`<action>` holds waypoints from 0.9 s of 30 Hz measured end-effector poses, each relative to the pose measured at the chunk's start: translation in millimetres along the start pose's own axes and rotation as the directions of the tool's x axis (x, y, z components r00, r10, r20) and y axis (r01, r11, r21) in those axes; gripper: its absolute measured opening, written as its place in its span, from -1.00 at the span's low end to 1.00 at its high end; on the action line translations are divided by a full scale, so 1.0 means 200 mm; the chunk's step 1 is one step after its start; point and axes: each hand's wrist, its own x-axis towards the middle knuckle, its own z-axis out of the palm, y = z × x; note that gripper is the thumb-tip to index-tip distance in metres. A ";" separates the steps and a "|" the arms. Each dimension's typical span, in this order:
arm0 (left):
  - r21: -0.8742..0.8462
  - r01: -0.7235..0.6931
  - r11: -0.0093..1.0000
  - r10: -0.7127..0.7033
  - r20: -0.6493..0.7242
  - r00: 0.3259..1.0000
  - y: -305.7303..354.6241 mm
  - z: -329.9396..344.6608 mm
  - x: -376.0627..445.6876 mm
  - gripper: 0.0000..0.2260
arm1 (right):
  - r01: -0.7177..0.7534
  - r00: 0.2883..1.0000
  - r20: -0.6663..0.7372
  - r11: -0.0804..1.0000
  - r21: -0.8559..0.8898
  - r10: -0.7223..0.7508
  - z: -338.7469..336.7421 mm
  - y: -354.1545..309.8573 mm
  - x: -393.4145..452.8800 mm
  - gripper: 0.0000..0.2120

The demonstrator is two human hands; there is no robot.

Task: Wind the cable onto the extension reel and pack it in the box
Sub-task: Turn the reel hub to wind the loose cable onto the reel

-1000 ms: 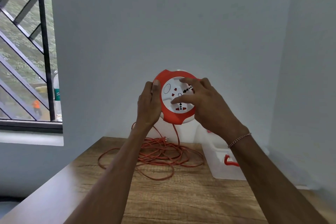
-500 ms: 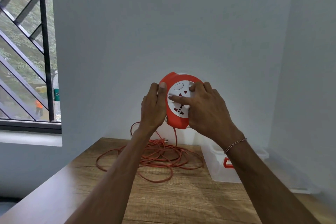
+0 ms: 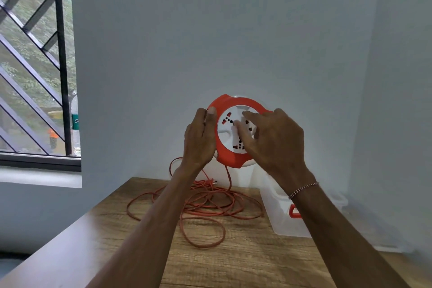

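Note:
I hold a round orange extension reel [image 3: 230,159] with a white socket face upright in the air above the table. My left hand [image 3: 199,140] grips its left rim. My right hand [image 3: 271,140] lies over the white face, fingers pressed on the sockets. An orange cable [image 3: 205,206] drops from the reel's bottom edge into a loose tangle of loops on the wooden table [image 3: 245,262], with its plug lying near the wall. A clear plastic box [image 3: 282,220] with a red latch stands on the table at the right, partly hidden by my right forearm.
The table stands in a corner, with grey walls behind and to the right. A barred window [image 3: 35,65] with a sill is at the left. The table's left edge runs diagonally toward me.
The white socket face has turned under my right fingers, the sockets now in new positions. The reel stays held up between both hands, shifted only slightly.

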 end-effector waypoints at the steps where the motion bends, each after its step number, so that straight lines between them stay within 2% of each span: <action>1: -0.018 0.012 1.000 -0.012 0.000 1.000 0.00 0.00 0.00 -0.66 | -0.022 0.999 -0.039 1.000 0.006 0.023 -0.01 0.01 0.01 -0.59; 3: -0.043 0.031 0.999 -0.031 -0.007 0.999 0.00 -0.01 0.01 -0.67 | -0.157 0.987 -0.026 0.986 0.060 0.159 -0.02 0.04 0.03 -0.57; 6: -0.090 0.045 0.995 -0.046 -0.017 0.999 -0.01 -0.01 0.02 -0.69 | -0.409 0.904 0.208 0.898 0.162 0.374 0.00 0.10 0.05 -0.43; 8: -0.126 0.053 0.991 -0.053 0.000 0.999 -0.01 -0.01 0.02 -0.71 | -0.525 0.823 0.425 0.792 0.313 0.378 0.00 0.15 0.05 -0.43; 10: -0.140 0.077 0.987 -0.072 0.044 0.996 -0.01 -0.03 0.04 -0.72 | -0.578 0.781 0.530 0.703 0.414 0.329 -0.01 0.17 0.06 -0.47; 14: -0.154 0.089 0.984 -0.071 0.117 0.991 -0.03 -0.07 0.07 -0.68 | -0.513 0.834 0.453 0.747 0.424 0.315 0.00 0.18 0.06 -0.46; 22: -0.113 0.068 0.991 -0.065 0.036 0.997 -0.04 -0.07 0.09 -0.66 | -0.366 0.916 0.316 0.842 0.396 0.249 0.00 0.15 0.06 -0.49; 23: -0.099 0.051 0.994 -0.049 0.024 0.999 -0.04 -0.07 0.09 -0.66 | -0.295 0.946 0.242 0.883 0.365 0.215 0.00 0.14 0.06 -0.54; 25: -0.079 0.023 0.997 -0.021 0.021 1.000 -0.03 -0.06 0.08 -0.68 | -0.064 0.996 0.077 0.954 0.294 0.043 -0.03 0.11 0.07 -0.70; 27: -0.081 0.005 0.997 -0.002 0.029 1.000 -0.03 -0.05 0.07 -0.69 | 0.146 0.984 0.056 0.950 0.276 -0.167 -0.05 0.08 0.07 -0.72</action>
